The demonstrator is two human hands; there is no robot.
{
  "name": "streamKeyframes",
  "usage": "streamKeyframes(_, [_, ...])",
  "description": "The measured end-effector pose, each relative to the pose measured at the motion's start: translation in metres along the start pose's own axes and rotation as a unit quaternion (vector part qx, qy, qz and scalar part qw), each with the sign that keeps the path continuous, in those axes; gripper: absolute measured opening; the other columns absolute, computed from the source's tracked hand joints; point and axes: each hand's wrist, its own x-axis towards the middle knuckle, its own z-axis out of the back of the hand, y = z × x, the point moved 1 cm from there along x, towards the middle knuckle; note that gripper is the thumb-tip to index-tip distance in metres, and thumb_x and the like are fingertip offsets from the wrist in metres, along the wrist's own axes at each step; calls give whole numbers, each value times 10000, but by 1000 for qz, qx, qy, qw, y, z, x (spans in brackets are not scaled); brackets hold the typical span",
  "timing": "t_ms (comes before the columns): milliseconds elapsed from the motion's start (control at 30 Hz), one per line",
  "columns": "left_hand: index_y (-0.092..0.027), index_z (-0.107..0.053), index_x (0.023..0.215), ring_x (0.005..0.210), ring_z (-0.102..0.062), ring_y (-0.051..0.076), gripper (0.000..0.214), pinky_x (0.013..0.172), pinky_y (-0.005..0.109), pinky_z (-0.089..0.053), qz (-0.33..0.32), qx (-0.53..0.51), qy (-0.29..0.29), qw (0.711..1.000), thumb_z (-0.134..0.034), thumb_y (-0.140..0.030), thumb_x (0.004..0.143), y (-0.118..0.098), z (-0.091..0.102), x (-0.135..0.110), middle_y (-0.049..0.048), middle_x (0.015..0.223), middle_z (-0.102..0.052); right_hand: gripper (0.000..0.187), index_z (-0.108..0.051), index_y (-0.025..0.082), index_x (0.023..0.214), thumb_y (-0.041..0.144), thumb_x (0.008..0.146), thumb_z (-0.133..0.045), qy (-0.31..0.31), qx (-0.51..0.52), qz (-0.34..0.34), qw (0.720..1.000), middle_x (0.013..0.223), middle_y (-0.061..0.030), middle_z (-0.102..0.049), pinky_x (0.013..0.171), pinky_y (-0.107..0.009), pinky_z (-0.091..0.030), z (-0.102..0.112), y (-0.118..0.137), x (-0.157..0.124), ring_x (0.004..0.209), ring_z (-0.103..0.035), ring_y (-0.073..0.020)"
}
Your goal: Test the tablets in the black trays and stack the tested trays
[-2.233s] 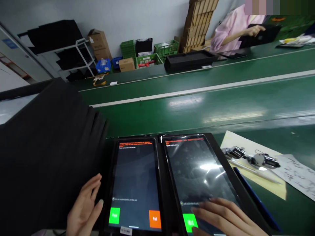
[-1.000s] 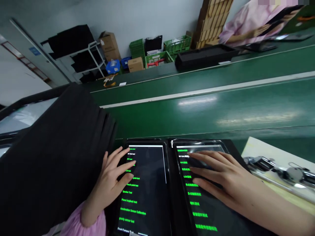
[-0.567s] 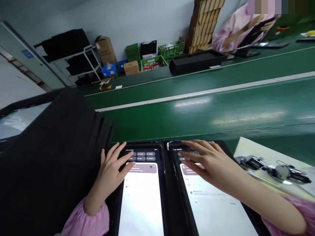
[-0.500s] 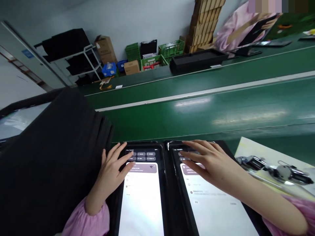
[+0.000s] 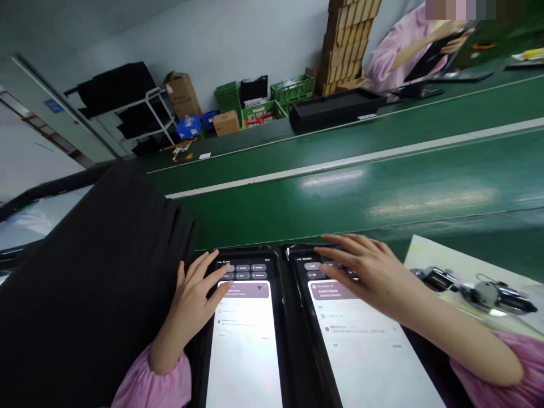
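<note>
Two black-framed tablets lie side by side, screens lit, each with a pulled-down notification panel. Over the upper left edge of the left tablet (image 5: 244, 351) rests my left hand (image 5: 193, 300), fingers spread and holding nothing. Its fingertips cover part of the row of buttons. Above the top of the right tablet (image 5: 361, 362) is my right hand (image 5: 368, 272), fingers stretched out and apart. Whether its fingertips touch the glass I cannot tell. Both tablets sit on a black surface, and their lower ends run out of view.
A tall stack of black sheets or cases (image 5: 106, 272) stands at my left. On the right, metal tools (image 5: 488, 294) lie on a white and yellow sheet (image 5: 429, 252). A green conveyor belt (image 5: 276, 209) runs across. Beyond it, a co-worker in pink (image 5: 391, 56) holds a dark tablet-like thing.
My right hand has shifted slightly right and up, uncovering more buttons on the right tablet. My left hand stays nearly in place. The camera view has tilted a little.
</note>
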Motion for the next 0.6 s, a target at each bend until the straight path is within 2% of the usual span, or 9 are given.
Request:
streamKeyframes(100, [-357,-699,1386,1494,-536,365,347,1186,854,-317,3,9,11,1000,-504,-388,1100,-1,0,-1,95,1603,-582,745,-807,218,1163,676,1108,-222,10,-3,-93,996,1297,-143,-752,732,-607,-624,-1,-21,-7,1112,-715,-434])
streamKeyframes(233, [-344,-701,1385,1492,-538,361,350,1193,847,-316,10,16,17,1000,-501,-394,1102,-2,-1,0,98,1606,-578,824,-807,196,1084,706,1094,-160,42,69,-143,986,1138,-129,-795,861,-590,-635,-5,-32,-11,1038,-736,-377])
streamKeyframes(333, [-355,-700,1385,1490,-542,359,349,1192,848,-317,13,17,24,999,-496,-390,1103,-2,1,-1,89,1604,-580,839,-803,191,1061,708,1087,-144,40,90,-174,980,1144,-136,-795,907,-600,-630,-7,-33,-10,1088,-731,-385])
streamKeyframes(467, [-348,-679,1403,1477,-560,355,357,1203,824,-336,9,12,8,1000,-519,-417,1092,-7,10,-9,91,1609,-574,756,-806,213,1080,729,1073,-253,21,134,-175,975,1236,-155,-773,976,-645,-609,-3,-39,-19,1168,-721,-402])
streamKeyframes(533, [-330,-642,1445,1442,-598,327,382,1236,762,-356,-16,-5,-9,1000,-528,-408,1090,-15,13,-13,103,1585,-597,640,-788,247,1174,718,1060,-370,-12,172,-181,968,1327,-140,-742,1031,-647,-594,0,-43,-30,1236,-701,-388])
streamKeyframes(600, [-329,-606,1483,1415,-624,303,406,1256,714,-369,-54,-25,-5,998,-539,-394,1088,-27,15,-12,105,1557,-623,544,-733,297,1311,696,1034,-489,-48,215,-215,951,1425,-111,-695,1085,-628,-578,2,-46,-42,1320,-662,-368])
